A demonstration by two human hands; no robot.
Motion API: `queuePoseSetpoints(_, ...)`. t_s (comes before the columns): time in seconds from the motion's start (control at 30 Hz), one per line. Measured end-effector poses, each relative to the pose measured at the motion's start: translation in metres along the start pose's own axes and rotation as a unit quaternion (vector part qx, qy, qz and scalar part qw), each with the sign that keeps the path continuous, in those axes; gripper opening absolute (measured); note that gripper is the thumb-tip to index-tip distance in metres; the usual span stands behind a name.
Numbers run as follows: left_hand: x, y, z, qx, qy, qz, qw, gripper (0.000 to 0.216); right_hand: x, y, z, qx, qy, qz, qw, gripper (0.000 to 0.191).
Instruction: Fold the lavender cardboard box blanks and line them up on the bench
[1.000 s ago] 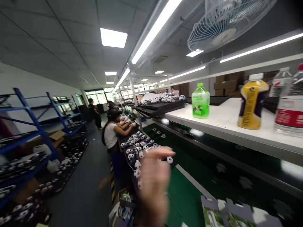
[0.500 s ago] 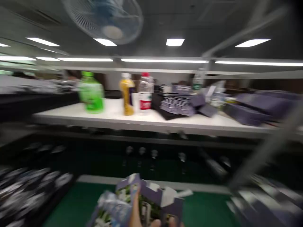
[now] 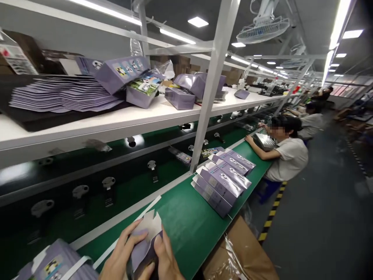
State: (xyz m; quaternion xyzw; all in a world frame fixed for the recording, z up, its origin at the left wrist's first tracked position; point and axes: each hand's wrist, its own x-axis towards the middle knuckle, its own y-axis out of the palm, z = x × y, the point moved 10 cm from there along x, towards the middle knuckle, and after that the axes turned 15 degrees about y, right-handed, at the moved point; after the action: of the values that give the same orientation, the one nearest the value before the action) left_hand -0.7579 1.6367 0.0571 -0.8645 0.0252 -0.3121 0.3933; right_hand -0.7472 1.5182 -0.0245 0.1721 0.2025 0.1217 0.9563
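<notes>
Both my hands hold a small purple carton (image 3: pixel 145 241) at the bottom middle of the view, above the green workbench (image 3: pixel 186 221). My left hand (image 3: pixel 122 254) grips its left side with the fingers curled over the open white flap. My right hand (image 3: pixel 166 258) presses against its right side with thumb and fingers closed on it. Another purple carton (image 3: pixel 55 264) lies at the lower left, just left of my left hand. A row of finished purple boxes (image 3: pixel 223 181) is stacked on the bench further right.
A white shelf (image 3: pixel 116 122) above the bench carries flat purple carton blanks (image 3: pixel 64 97) and several boxes. A white upright post (image 3: pixel 208 89) stands mid-bench. Co-workers (image 3: pixel 287 151) sit along the bench to the right. A brown cardboard box (image 3: pixel 239 252) with plastic sits below the bench edge.
My head has swung from the left end of the line, past the bottles on the shelf, to the right. The carton stays in my hands, now gripped by both.
</notes>
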Motion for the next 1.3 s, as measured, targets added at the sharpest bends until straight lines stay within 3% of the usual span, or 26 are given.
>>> queuePoseSetpoints(0.1,0.013,0.009,-0.005,0.016,0.008,0.014,1.0,0.041,0.004,-0.005,0.016,-0.002,-0.006,0.011,1.0,0.09)
queuePoseSetpoints(0.23,0.013,0.012,0.0,0.022,-0.014,0.027,0.999,0.037,0.013,0.005,0.031,0.016,-0.005,0.052,0.999,0.081)
queuePoseSetpoints(0.3,0.015,0.01,-0.004,0.002,0.005,0.026,1.0,0.046,0.018,0.006,0.03,0.032,0.0,0.03,0.999,0.074)
queuePoseSetpoints(0.37,0.019,0.005,-0.011,-0.022,0.038,0.026,0.999,0.038,0.019,0.005,0.026,0.045,-0.006,0.003,0.999,0.07)
queuePoseSetpoints(0.47,0.024,-0.005,-0.014,-0.097,0.033,0.043,0.994,0.02,0.008,0.014,0.04,-0.017,-0.1,0.041,0.994,0.076)
queuePoseSetpoints(0.53,0.021,-0.014,-0.008,-0.167,-0.025,0.035,0.985,0.031,-0.004,0.031,0.052,-0.126,-0.175,0.105,0.971,0.072)
queuePoseSetpoints(0.6,0.015,-0.024,-0.002,-0.214,-0.079,0.009,0.974,0.048,-0.012,0.044,0.061,-0.214,-0.229,0.139,0.939,0.054)
queuePoseSetpoints(0.67,0.008,-0.031,0.001,-0.229,-0.102,-0.013,0.968,0.055,-0.014,0.051,0.071,-0.243,-0.274,0.137,0.92,0.044)
queuePoseSetpoints(0.83,0.0,-0.04,0.003,-0.239,-0.074,-0.036,0.967,0.054,-0.014,0.063,0.081,-0.247,-0.354,0.103,0.896,0.053)
queuePoseSetpoints(1.1,-0.019,-0.053,0.018,-0.244,-0.089,-0.054,0.964,0.067,-0.009,0.089,0.068,-0.268,-0.373,0.163,0.873,0.051)
queuePoseSetpoints(1.17,-0.023,-0.057,0.018,-0.238,-0.083,-0.06,0.966,0.073,-0.007,0.095,0.063,-0.283,-0.338,0.194,0.876,0.054)
queuePoseSetpoints(1.3,-0.041,-0.06,0.018,-0.244,-0.105,-0.071,0.961,0.086,-0.003,0.103,0.038,-0.377,-0.185,0.28,0.863,0.076)
